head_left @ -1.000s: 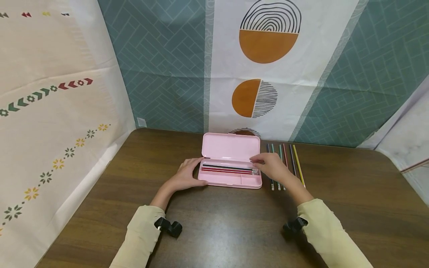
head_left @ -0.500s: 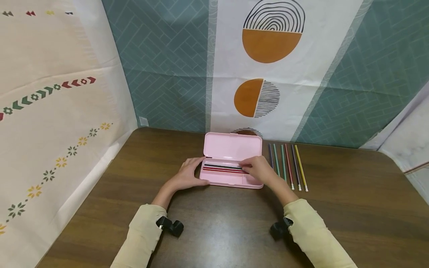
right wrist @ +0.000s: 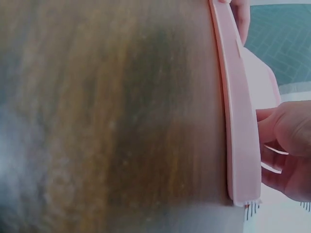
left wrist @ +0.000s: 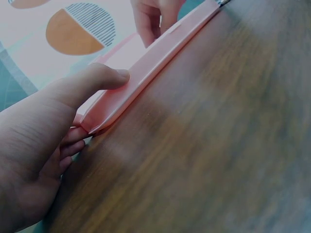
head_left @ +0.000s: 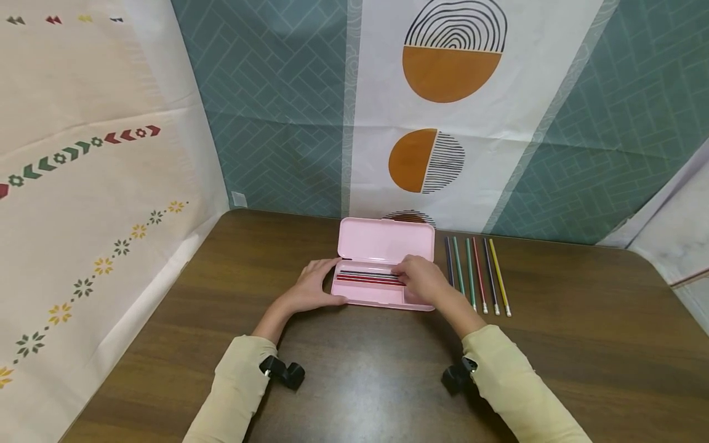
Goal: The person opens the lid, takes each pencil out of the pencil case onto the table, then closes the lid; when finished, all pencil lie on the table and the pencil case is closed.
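Observation:
An open pink pencil case point(head_left: 368, 295) lies on the table, its lid point(head_left: 386, 239) raised at the back. Inside, red and dark pencils point(head_left: 368, 279) lie lengthwise in the long compartment. My left hand point(head_left: 311, 288) grips the case's left end; in the left wrist view the thumb point(left wrist: 114, 77) presses the front wall and the other fingers wrap the end. My right hand point(head_left: 423, 280) reaches down into the case over the pencils' right ends. Its fingertips are hidden behind the case wall in the right wrist view, so I cannot tell whether they pinch a pencil.
Several pencils stand in a spread row to the right of the case, among them a yellow pencil point(head_left: 500, 277), a red pencil point(head_left: 479, 277) and a green pencil point(head_left: 470, 274). Behind the wooden table point(head_left: 365, 369) hangs a patterned cloth point(head_left: 277, 123).
My right hand has moved left from the case's right edge and down over the pencils inside. The left hand keeps its place on the case. The view has shifted slightly.

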`<action>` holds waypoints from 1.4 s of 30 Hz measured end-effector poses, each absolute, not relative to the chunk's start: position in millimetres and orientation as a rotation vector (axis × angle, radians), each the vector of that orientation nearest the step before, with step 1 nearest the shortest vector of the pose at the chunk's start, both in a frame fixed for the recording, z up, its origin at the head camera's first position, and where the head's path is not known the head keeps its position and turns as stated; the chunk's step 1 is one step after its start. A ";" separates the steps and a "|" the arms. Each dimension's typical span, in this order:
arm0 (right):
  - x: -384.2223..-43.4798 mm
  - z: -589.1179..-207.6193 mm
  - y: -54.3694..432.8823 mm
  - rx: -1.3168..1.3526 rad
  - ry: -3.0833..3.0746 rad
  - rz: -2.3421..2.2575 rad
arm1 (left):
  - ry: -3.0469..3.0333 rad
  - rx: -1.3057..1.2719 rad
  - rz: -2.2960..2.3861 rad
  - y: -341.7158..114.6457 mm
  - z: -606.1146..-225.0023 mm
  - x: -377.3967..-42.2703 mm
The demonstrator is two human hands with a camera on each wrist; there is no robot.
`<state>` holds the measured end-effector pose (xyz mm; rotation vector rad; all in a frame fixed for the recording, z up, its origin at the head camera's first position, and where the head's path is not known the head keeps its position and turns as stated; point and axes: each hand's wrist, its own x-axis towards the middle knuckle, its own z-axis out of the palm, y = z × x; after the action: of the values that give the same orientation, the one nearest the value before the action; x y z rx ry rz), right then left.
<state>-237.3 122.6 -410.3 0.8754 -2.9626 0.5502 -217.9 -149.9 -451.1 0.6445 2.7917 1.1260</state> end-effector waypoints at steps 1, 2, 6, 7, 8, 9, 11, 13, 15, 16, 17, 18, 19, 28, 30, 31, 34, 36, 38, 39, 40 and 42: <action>-236.9 -409.3 122.0 0.886 -2.973 0.535 | 2.792 0.647 1.125 -149.8 -451.1 -218.1; -236.3 -408.7 121.5 0.895 -2.977 0.523 | 2.793 0.651 1.125 -149.9 -451.2 -218.1; -233.9 -407.7 120.1 0.925 -2.951 0.471 | 2.793 0.644 1.123 -150.0 -451.3 -217.5; -234.1 -408.0 119.9 0.920 -2.956 0.459 | 2.792 0.643 1.125 -150.1 -451.4 -217.5; -234.1 -408.0 119.7 0.912 -2.963 0.458 | 2.790 0.640 1.125 -150.1 -451.4 -217.5; -234.5 -407.9 119.7 0.907 -2.968 0.452 | 2.789 0.639 1.127 -149.9 -451.6 -217.7; -235.7 -407.1 120.2 0.888 -2.991 0.461 | 2.791 0.643 1.131 -149.8 -452.0 -218.2; -236.6 -405.7 121.3 0.868 -2.992 0.478 | 2.792 0.650 1.134 -149.5 -452.2 -218.4; -237.1 -403.5 123.0 0.859 -2.974 0.513 | 2.793 0.654 1.134 -149.3 -452.5 -218.5; -237.3 -402.1 123.8 0.849 -2.963 0.537 | 2.794 0.654 1.133 -149.2 -452.5 -218.4; -237.7 -400.6 124.6 0.842 -2.946 0.559 | 2.797 0.656 1.134 -149.1 -452.2 -218.2; -238.0 -399.2 125.4 0.835 -2.928 0.584 | 2.798 0.654 1.132 -149.2 -452.3 -218.1; -238.3 -397.9 126.4 0.827 -2.910 0.609 | 2.801 0.653 1.130 -149.1 -452.2 -217.9; -243.7 -389.1 145.7 0.710 -2.828 0.829 | 2.800 0.643 1.133 -148.7 -451.1 -217.2; -243.9 -387.5 153.5 0.676 -2.831 0.874 | 2.798 0.644 1.136 -148.4 -450.9 -217.0; -244.0 -387.3 157.9 0.654 -2.828 0.893 | 2.798 0.644 1.136 -148.3 -450.7 -216.9; -243.0 -387.1 172.7 0.587 -2.821 0.934 | 2.793 0.642 1.138 -148.1 -450.8 -216.8; -242.7 -387.3 182.9 0.543 -2.818 0.952 | 2.790 0.641 1.135 -147.9 -451.2 -217.1; -242.2 -387.5 193.2 0.498 -2.822 0.962 | 2.787 0.639 1.134 -147.9 -451.3 -217.2; -242.0 -387.2 198.1 0.477 -2.824 0.967 | 2.786 0.637 1.132 -147.9 -451.3 -217.3; -241.6 -386.6 202.8 0.456 -2.825 0.981 | 2.786 0.637 1.131 -147.9 -451.1 -217.3; -241.0 -384.8 212.3 0.422 -2.828 0.996 | 2.788 0.635 1.129 -148.0 -450.7 -217.1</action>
<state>-241.0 212.3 -384.8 0.4225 -2.8283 0.9961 -217.1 -148.0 -450.7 0.6354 2.7878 1.1288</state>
